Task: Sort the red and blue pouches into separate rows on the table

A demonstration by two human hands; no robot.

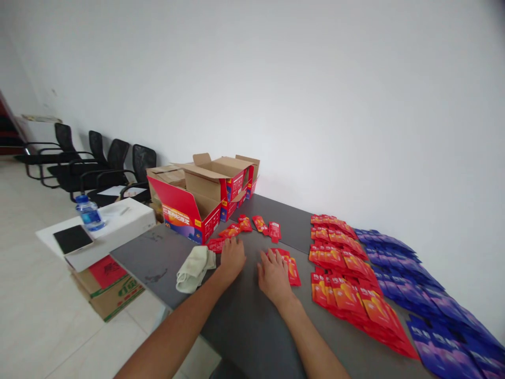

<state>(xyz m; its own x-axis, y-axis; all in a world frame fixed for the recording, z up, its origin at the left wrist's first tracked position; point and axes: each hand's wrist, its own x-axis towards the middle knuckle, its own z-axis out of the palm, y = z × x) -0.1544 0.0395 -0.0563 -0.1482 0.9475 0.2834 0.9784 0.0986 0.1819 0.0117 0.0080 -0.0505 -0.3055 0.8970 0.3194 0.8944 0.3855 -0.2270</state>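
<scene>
My left hand (233,258) reaches over the dark table beside a loose red pouch (215,245), its fingers slightly bent and apart. Whether the fingertips touch the pouch I cannot tell. Under the fingers of my right hand (274,276) lies a small group of red pouches (293,271); that hand rests on them, fingers spread, and partly hides them. More loose red pouches (244,223) lie beyond my left hand, and another red pouch (274,230) is face down farther back. A crumpled pale cloth (194,269) sits left of my left hand.
Overlapping rows of red pouches (347,295) spread along the table's right, with rows of blue pouches (410,284) by the wall. Open red cartons (185,216) stand at the back left. A white box (134,216) bears a water bottle (90,213) and a tablet (73,239).
</scene>
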